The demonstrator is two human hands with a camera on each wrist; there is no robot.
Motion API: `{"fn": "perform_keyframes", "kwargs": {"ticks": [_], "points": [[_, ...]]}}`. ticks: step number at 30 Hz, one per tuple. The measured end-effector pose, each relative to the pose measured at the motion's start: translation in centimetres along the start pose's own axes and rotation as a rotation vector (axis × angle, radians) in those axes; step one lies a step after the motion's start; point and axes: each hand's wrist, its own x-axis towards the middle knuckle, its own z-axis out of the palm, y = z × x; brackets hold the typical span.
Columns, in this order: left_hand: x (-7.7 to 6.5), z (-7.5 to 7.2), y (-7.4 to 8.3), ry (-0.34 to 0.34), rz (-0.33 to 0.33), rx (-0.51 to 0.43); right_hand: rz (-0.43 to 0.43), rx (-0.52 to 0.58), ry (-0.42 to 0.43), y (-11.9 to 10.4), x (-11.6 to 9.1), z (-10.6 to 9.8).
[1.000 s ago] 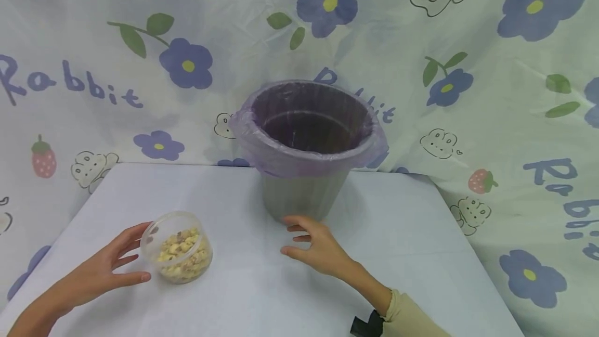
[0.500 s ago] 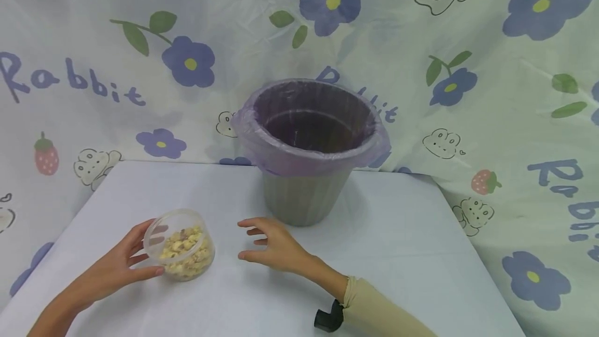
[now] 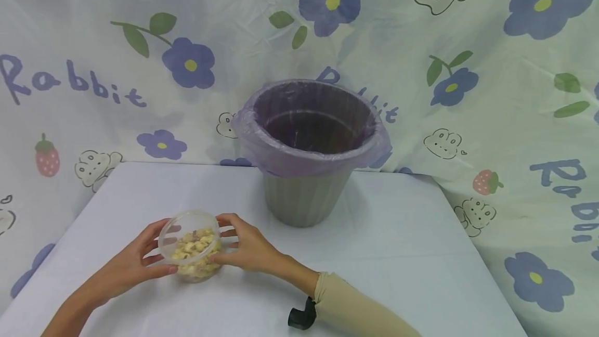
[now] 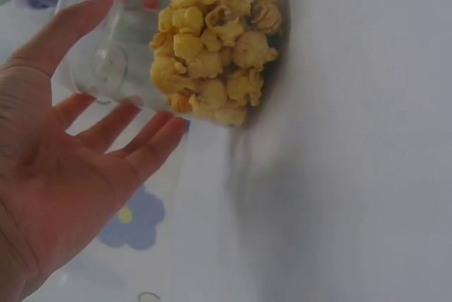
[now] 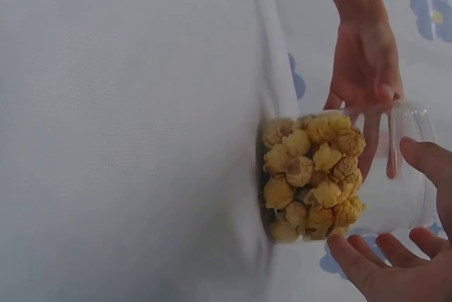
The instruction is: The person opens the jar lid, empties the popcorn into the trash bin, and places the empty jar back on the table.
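Observation:
A clear round plastic tub of yellow popcorn (image 3: 196, 246) stands at the left front of the white table, its rim facing up. From its left side my left hand (image 3: 140, 256) holds it, thumb in front and fingers spread behind the wall. On the opposite side my right hand (image 3: 252, 248) grips it, thumb low on the front and fingertips by the rim. The popcorn (image 4: 212, 44) fills about the lower half, as the left wrist view shows. In the right wrist view both hands flank the tub (image 5: 318, 175).
A grey bin (image 3: 304, 199) lined with a purple plastic bag (image 3: 299, 163) stands at the back middle of the table (image 3: 402, 233). Behind hangs a floral rabbit-print cloth (image 3: 252, 40). A black fitting (image 3: 301, 316) shows beneath the right sleeve (image 3: 360, 308).
My right hand has swung left from in front of the bin to the tub's right side. The tub and my left hand have shifted a little to the right.

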Motion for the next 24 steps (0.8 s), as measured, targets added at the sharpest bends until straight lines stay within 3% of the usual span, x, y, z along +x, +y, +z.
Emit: {"fn": "perform_keyframes", "kwargs": {"ticks": [4, 9, 24], "points": [[0.4, 0.5, 0.5, 0.012, -0.001, 0.013, 0.014, -0.005, 0.032, -0.1, 0.1, 0.0], [0.5, 1.0, 1.5, 0.039, 0.051, 0.006, 0.014, 0.007, 0.049, -0.7, -0.4, -0.7], [0.5, 3.3, 5.7, 0.1, 0.127, 0.083, -0.044, 0.083, 0.038, -1.6, -3.0, -3.5]]}}
